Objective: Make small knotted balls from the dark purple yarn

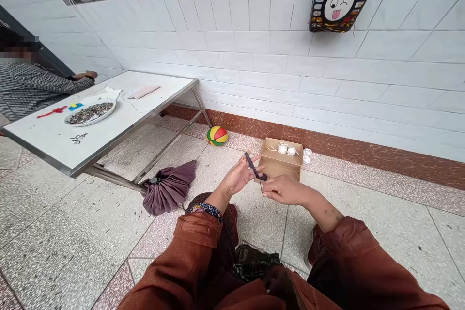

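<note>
- Holding a dark band [251, 163] in midair across the spread fingers of the left hand [237, 178].
- Apparently pinching the band's thin end with the curled right hand [285, 190].
- Seemingly partway along: already over the fingers, with an end left off them.
- Backed by an open cardboard box [278, 170] containing white balls [282, 148], near a striped ball [217, 136].

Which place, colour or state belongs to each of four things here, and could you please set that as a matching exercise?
Things:
1. dark cord
2. cardboard box
3. ball
4. basket

Matches:
A. hung on the wall
B. red, yellow and green
C. across the left hand's fingers
D. standing open on the floor

Pairs: 1-C, 2-D, 3-B, 4-A
</note>
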### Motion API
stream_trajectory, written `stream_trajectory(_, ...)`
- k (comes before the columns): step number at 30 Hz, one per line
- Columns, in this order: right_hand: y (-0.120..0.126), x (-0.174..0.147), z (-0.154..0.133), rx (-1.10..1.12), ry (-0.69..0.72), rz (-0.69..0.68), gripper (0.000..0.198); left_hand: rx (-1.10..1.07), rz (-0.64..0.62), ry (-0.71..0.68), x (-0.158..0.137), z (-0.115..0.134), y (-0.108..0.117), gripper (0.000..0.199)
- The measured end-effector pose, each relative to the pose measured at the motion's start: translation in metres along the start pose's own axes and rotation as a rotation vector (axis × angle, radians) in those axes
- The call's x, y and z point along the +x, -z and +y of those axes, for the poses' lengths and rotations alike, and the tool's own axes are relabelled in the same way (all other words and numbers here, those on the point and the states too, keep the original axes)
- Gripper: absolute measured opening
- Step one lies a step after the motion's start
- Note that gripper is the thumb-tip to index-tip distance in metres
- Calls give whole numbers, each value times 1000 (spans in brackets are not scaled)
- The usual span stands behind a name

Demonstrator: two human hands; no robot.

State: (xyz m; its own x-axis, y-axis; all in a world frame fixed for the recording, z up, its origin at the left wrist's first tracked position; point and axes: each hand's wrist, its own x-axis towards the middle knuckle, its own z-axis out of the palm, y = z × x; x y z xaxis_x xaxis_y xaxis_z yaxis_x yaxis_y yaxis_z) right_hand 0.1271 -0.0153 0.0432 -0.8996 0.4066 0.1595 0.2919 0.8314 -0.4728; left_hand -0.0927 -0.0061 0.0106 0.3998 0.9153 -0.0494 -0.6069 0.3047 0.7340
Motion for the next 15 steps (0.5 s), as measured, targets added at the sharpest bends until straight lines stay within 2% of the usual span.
stream_trajectory(2, -6, -1, -1, -16, 13, -47, 27, -16, 14, -22, 1, 1, 1, 44)
stream_trajectory(5, -11, 1, -3, -7, 30, -24, 26, 16, 15, -20, 2, 0, 1, 45)
stream_trajectory(9, -4, 3, 3, 49, 3, 124, 30, 149, -39, 49, 0, -8, 0, 59)
stream_trajectory(12, 3, 6, 17, 82, -81, 300, 31, 279, -162, 125, -4, -13, 0, 70)
stream_trajectory(15, 7, 11, 34, 135, -180, 417, 30, 387, -271, 188, -8, -13, -3, 68)
